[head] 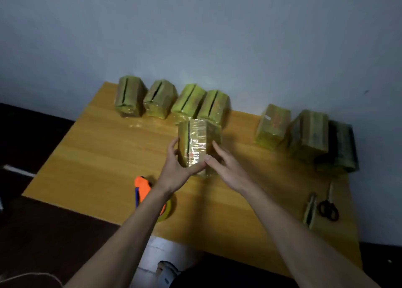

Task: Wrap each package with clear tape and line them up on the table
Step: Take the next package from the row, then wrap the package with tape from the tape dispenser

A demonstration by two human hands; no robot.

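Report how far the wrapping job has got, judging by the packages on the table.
Done: four taped packages stand in a row at the table's far edge. In hand: a fifth package, already glossy with tape, held between the left hand and right hand just in front of that row. Left: three packages grouped on the right; whether they are taped is hard to tell. The tape dispenser lies idle.
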